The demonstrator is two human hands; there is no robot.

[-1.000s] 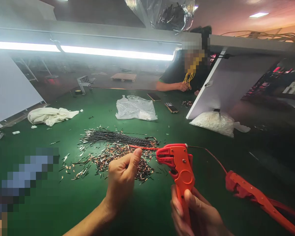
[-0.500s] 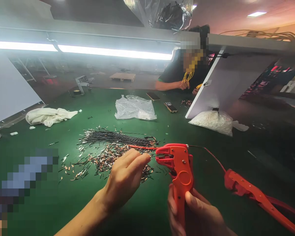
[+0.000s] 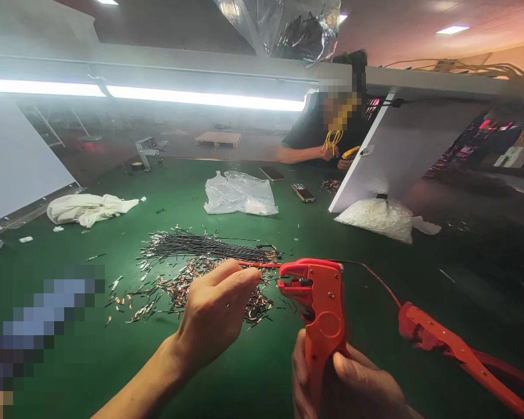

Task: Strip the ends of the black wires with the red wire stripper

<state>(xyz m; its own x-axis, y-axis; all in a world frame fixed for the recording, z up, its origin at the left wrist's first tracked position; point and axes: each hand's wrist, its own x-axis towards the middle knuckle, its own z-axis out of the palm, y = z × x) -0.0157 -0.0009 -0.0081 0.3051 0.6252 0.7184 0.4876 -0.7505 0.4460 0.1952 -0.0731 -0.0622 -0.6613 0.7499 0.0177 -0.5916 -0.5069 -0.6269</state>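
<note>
My left hand (image 3: 220,305) is closed, its thumb and fingers pinching a thin black wire that points toward the jaws of a red wire stripper (image 3: 327,314). Wrapped round the stripper's handles is my right hand (image 3: 353,378), which holds the tool upright. A bundle of black wires (image 3: 205,245) lies beyond my left hand. Beneath and around that hand spreads a pile of short wire scraps (image 3: 179,285), black and copper-coloured. A red strip (image 3: 262,265) runs between my left hand and the stripper's top.
A second red tool (image 3: 458,349) lies right on the green table (image 3: 126,361). Farther back are a clear plastic bag (image 3: 240,193), two phones (image 3: 303,192), a white cloth (image 3: 89,208) and a filled bag (image 3: 378,218) by a white panel. Across the table, a person (image 3: 305,137) holds yellow wires.
My left hand has shifted slightly left, away from the stripper's jaws. The stripper in my right hand is tilted a little differently, and its jaws look closer together.
</note>
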